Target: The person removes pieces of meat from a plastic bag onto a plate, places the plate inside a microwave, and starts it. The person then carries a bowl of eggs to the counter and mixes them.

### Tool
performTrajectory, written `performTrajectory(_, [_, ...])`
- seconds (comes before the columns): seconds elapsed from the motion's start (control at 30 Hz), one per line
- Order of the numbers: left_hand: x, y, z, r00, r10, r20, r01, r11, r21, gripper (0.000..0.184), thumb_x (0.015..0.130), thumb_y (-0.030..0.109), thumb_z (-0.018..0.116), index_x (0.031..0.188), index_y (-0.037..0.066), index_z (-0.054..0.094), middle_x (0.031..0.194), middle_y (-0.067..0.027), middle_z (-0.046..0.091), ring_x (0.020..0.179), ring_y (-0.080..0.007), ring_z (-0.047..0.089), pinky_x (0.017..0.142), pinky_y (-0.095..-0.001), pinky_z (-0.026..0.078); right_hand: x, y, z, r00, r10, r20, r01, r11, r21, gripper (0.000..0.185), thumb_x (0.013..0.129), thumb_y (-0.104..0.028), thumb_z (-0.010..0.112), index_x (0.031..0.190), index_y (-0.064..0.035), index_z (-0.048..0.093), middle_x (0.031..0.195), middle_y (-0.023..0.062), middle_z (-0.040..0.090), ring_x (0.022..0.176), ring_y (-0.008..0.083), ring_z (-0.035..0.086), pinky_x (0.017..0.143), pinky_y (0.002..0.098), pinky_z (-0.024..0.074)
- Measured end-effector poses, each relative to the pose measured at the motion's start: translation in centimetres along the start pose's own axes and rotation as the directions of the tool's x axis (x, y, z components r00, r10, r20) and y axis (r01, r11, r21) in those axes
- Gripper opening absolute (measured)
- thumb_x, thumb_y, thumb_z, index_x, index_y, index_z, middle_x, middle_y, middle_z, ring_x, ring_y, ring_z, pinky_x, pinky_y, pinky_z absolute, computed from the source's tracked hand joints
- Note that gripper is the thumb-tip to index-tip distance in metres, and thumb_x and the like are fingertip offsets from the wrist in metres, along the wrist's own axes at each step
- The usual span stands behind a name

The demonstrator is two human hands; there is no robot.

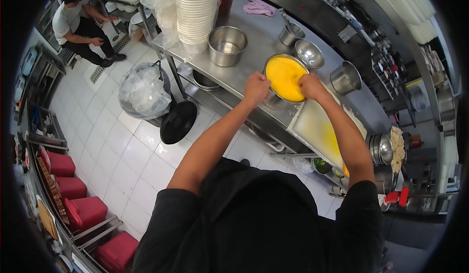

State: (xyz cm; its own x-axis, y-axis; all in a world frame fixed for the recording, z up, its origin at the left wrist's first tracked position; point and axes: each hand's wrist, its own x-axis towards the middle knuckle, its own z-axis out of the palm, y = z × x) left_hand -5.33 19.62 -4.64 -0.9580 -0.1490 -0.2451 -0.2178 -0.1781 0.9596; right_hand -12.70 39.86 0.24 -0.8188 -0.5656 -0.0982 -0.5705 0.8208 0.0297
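A steel pot (276, 102) of bright yellow liquid (285, 76) is held at the worktop's near edge. My left hand (257, 88) is closed on the left side of its rim. On the opposite side, my right hand (311, 87) has its fingers curled over the rim. Just right of the pot lies a pale board or tray (312, 119) with yellow smears, partly covered by my right forearm. Behind the pot sit a steel bowl (309, 54) and a small pot (291, 35) with a utensil in it.
An uncovered steel pot (227, 46) and tall stacked white tubs (196, 14) stand left on the steel worktop (259, 28). Another steel pot (346, 78) is to the right. A lined bin (145, 93) and black lid (178, 122) occupy the floor; a person (80, 26) stands beyond.
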Motion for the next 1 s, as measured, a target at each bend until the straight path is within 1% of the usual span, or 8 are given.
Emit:
performTrajectory(0.17, [-0.3, 0.2, -0.1, 1.000, -0.017, -0.022, 0.017, 1.000, 0.001, 0.013, 0.079, 0.007, 0.055, 0.085, 0.005, 0.044, 0.071, -0.0067, 0.054, 0.052, -0.0150, 0.056, 0.043, -0.0292, 0.047, 1.0, 1.8, -2.6, 0.957, 0.208, -0.201, -0.165, 0.963, 0.211, 0.014, 0.063, -0.011, 0.059, 0.072, -0.0063, 0.068, 0.079, 0.0150, 0.064, 0.082, 0.0338, 0.061, 0.078, 0.0400, 0.0470])
performTrajectory(0.3, [-0.1, 0.2, 0.1, 0.999, -0.039, 0.005, 0.039, 0.999, -0.011, 0.014, 0.078, 0.007, 0.056, 0.086, 0.006, 0.044, 0.071, -0.0065, 0.054, 0.053, -0.0152, 0.056, 0.042, -0.0290, 0.047, -0.3, -0.4, 0.6, 0.995, -0.060, -0.078, 0.070, 0.988, 0.141, 0.014, 0.064, -0.010, 0.058, 0.072, -0.0059, 0.069, 0.077, 0.0156, 0.064, 0.076, 0.0325, 0.062, 0.074, 0.0401, 0.0488])
performTrajectory(0.43, [-0.2, -0.2, -0.1, 1.000, -0.019, 0.007, 0.019, 1.000, 0.005, 0.014, 0.079, 0.008, 0.055, 0.085, 0.007, 0.044, 0.071, -0.0058, 0.054, 0.053, -0.0152, 0.057, 0.043, -0.0286, 0.047, 0.6, 1.3, -2.3, 0.958, 0.173, -0.230, -0.128, 0.972, 0.197, 0.017, 0.063, -0.009, 0.057, 0.074, -0.0068, 0.069, 0.080, 0.0153, 0.064, 0.080, 0.0342, 0.061, 0.078, 0.0399, 0.0471])
performTrajectory(0.57, [-0.1, -0.1, -0.1, 0.999, -0.028, 0.022, 0.028, 1.000, -0.008, 0.012, 0.079, 0.008, 0.055, 0.083, 0.006, 0.044, 0.071, -0.0053, 0.054, 0.054, -0.0151, 0.057, 0.045, -0.0284, 0.047, -0.3, -0.6, 0.6, 0.981, -0.148, -0.125, 0.148, 0.989, -0.006, 0.013, 0.064, -0.009, 0.057, 0.072, -0.0047, 0.067, 0.073, 0.0145, 0.063, 0.069, 0.0311, 0.062, 0.069, 0.0393, 0.0496])
performTrajectory(0.7, [-0.4, 0.3, -0.1, 1.000, -0.014, 0.004, 0.014, 1.000, 0.022, 0.012, 0.079, 0.009, 0.055, 0.082, 0.006, 0.045, 0.070, -0.0053, 0.054, 0.054, -0.0150, 0.057, 0.045, -0.0284, 0.047, 1.1, 2.3, -1.7, 0.958, 0.129, -0.255, -0.081, 0.978, 0.192, 0.013, 0.062, -0.010, 0.058, 0.070, -0.0070, 0.067, 0.076, 0.0161, 0.063, 0.075, 0.0336, 0.061, 0.073, 0.0408, 0.0482])
performTrajectory(0.8, [0.0, 0.0, 0.0, 1.000, 0.005, 0.000, -0.005, 1.000, 0.014, 0.012, 0.079, 0.009, 0.055, 0.083, 0.006, 0.045, 0.070, -0.0056, 0.054, 0.053, -0.0149, 0.057, 0.045, -0.0286, 0.047, 1.2, 2.4, 1.6, 0.974, -0.042, -0.223, 0.016, 0.993, -0.118, 0.012, 0.062, -0.010, 0.058, 0.070, -0.0061, 0.067, 0.073, 0.0156, 0.063, 0.071, 0.0321, 0.062, 0.067, 0.0391, 0.0496])
performTrajectory(0.93, [0.0, 0.2, -0.2, 1.000, -0.004, -0.008, 0.004, 1.000, 0.010, 0.012, 0.078, 0.008, 0.056, 0.083, 0.006, 0.045, 0.071, -0.0060, 0.055, 0.053, -0.0150, 0.057, 0.044, -0.0288, 0.047, 0.1, 0.5, -0.6, 0.986, -0.020, -0.166, 0.058, 0.973, 0.225, 0.015, 0.062, -0.007, 0.057, 0.071, -0.0063, 0.069, 0.074, 0.0155, 0.064, 0.073, 0.0345, 0.062, 0.074, 0.0439, 0.0478])
performTrajectory(1.0, [-0.1, 0.1, -0.1, 1.000, -0.012, 0.008, 0.012, 1.000, 0.001, 0.013, 0.078, 0.008, 0.056, 0.084, 0.005, 0.045, 0.071, -0.0062, 0.055, 0.053, -0.0151, 0.057, 0.043, -0.0289, 0.048, 0.7, 1.6, 0.3, 0.981, 0.056, -0.185, -0.049, 0.998, 0.043, 0.016, 0.062, -0.008, 0.057, 0.074, -0.0081, 0.069, 0.077, 0.0139, 0.065, 0.071, 0.0337, 0.062, 0.067, 0.0441, 0.0474])
